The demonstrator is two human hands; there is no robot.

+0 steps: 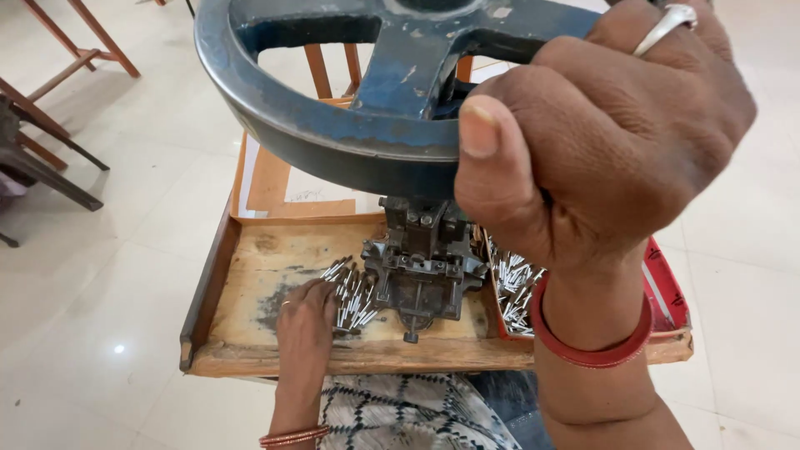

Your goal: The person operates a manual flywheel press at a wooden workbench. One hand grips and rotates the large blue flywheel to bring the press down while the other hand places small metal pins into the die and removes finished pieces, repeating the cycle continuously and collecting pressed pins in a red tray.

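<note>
One handwheel (333, 125), dark blue-grey metal, spoked: your right hand (596, 137) is clenched around its rim, thumb pressed flat on the near face, fingers (658, 50) wrapped over the top. One silver ring on that hand, one red bangle (592, 346) at its wrist.

One small press (421, 267), grey metal, directly beneath the wheel and below your right fingers, standing on the wooden tabletop (250, 292).

Two heaps of small silver pins, too many to count. The first heap (352, 296) lies just left of the press; your left hand (306, 321) rests palm-down on the tabletop with its fingers loosely spread and the tips touching these pins, gripping none that you can see. The second heap (512, 287) sits in one red-edged tray (671, 292) right of the press, below your right wrist.

Thin bangles at the left wrist, number unclear.
</note>
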